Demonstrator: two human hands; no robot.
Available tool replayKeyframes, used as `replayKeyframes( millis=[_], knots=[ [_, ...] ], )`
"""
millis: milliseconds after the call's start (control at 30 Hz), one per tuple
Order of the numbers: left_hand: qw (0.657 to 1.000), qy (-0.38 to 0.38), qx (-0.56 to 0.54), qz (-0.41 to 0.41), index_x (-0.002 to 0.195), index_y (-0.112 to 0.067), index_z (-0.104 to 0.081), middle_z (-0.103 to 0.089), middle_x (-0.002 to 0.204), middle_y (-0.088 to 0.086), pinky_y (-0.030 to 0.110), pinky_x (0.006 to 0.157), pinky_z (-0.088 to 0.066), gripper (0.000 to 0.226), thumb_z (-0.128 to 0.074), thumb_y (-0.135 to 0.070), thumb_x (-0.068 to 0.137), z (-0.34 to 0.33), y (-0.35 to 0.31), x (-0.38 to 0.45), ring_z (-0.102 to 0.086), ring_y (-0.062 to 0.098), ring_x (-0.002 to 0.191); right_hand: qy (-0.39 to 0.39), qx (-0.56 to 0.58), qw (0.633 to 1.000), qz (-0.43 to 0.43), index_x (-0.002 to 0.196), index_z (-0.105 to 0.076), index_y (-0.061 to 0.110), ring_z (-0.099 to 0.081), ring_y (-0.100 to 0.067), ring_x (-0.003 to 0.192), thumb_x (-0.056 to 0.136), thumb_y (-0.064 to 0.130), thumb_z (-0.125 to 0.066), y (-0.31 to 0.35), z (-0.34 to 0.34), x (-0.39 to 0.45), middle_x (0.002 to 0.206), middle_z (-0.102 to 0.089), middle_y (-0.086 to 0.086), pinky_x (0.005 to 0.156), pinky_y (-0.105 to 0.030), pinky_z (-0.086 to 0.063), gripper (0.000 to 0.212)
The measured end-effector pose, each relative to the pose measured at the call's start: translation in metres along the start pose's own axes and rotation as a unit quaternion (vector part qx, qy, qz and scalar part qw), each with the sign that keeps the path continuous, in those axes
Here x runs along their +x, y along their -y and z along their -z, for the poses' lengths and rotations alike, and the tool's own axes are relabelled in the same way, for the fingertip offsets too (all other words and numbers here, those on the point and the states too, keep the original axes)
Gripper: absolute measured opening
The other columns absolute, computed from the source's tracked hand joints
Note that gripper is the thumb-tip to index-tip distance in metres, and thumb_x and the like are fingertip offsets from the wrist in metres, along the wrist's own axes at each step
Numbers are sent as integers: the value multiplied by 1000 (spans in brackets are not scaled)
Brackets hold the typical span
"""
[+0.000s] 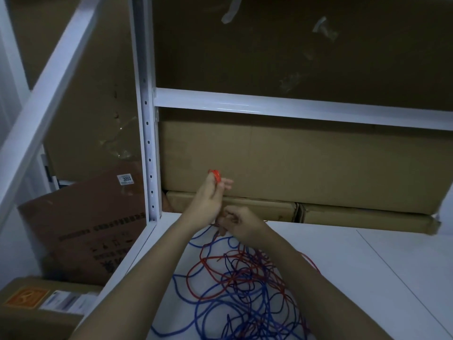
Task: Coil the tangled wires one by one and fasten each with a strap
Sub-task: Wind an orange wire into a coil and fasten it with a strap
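From my headset view I see two bare forearms reaching in from the bottom edge, with no sleeves, gloves, watch or bands on them. The left hand (208,200) and the right hand (241,223) are both uncovered, and I can make out no rings or markings in this dim light.

A white shelf (367,266) sits low in the view. A white metal post (147,119) with small holes stands at its corner, and a white bar (294,109) runs across above it. A big brown box (306,163) sits at the back of the shelf on two flatter boxes (245,204). To the left, a tilted box (98,217) has a white sticker (125,179) that reads 3055. Down in the left corner is another box with an orange label (25,296).
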State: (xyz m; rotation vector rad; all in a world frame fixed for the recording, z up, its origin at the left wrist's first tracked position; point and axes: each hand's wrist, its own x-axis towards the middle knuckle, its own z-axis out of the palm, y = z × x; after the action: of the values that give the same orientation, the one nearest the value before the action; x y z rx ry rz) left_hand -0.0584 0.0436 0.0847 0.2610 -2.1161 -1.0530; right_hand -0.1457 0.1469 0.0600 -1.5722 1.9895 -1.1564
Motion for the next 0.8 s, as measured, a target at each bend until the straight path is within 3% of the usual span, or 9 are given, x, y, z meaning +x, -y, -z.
replayKeyframes(
  millis=[67,167,267,367,500,567,633,700,800],
  knots=[
    [985,78,155,-16,100,-11,-40,-53,97,1,32,78,-46,5,-35,-10,99,0,13,0,-53,16,85,-9,-23,1000,-4,90,-62,3,-61,-16,75,98,11,-48,-2,7,0,86,-69,-14,68,-20,-48,18],
    [929,143,340,-20,97,-12,-37,-44,84,3,34,62,-35,10,-44,-11,91,2,14,0,-43,22,73,-52,-166,985,8,80,-61,19,-57,-19,68,97,20,-50,-12,20,2,77,-65,-4,60,-30,-42,21],
    [907,184,378,-13,100,-10,-45,-52,87,6,37,65,-43,18,-49,-26,96,3,10,2,-49,23,76,-84,-287,953,43,81,-63,23,-52,-15,72,95,28,-54,-24,30,4,77,-61,4,60,-33,-41,17],
    [905,220,363,-7,86,-13,-50,-52,76,2,40,68,-46,22,-50,-33,97,3,9,5,-54,25,75,-61,-297,949,84,91,-68,19,-49,-16,88,94,25,-56,-34,34,6,88,-61,3,75,-36,-43,14],
    [950,159,267,-18,79,-15,-54,-52,66,0,33,57,-39,25,-49,-29,98,6,-12,12,-48,16,60,-154,-182,968,80,101,-72,17,-45,-11,101,92,26,-61,-20,46,7,89,-59,8,87,-23,-36,17],
    [979,95,180,-31,78,-12,-54,-48,64,-1,29,57,-35,26,-50,-28,98,10,-31,20,-44,12,56,-245,-113,959,87,98,-73,16,-44,-6,98,89,23,-65,0,60,15,83,-58,13,83,-10,-32,14],
    [992,25,114,-55,80,-5,-56,-48,63,0,28,56,-33,29,-52,-27,98,16,-50,33,-42,10,55,-298,-40,947,111,91,-73,19,-51,-4,88,87,19,-68,24,76,24,84,-64,6,78,-8,-36,7],
    [995,-12,80,-65,83,-4,-58,-50,65,0,24,55,-34,28,-51,-28,98,21,-69,47,-43,8,56,-273,50,953,121,92,-70,14,-60,-4,78,89,12,-65,46,90,31,84,-68,-1,72,-13,-45,6],
    [991,-47,89,-88,83,-6,-57,-51,65,-3,17,54,-33,24,-51,-24,98,28,-86,65,-44,7,57,-169,120,975,82,97,-61,4,-61,-8,70,95,9,-55,61,99,32,81,-66,-6,68,-15,-49,8]
  ],
)
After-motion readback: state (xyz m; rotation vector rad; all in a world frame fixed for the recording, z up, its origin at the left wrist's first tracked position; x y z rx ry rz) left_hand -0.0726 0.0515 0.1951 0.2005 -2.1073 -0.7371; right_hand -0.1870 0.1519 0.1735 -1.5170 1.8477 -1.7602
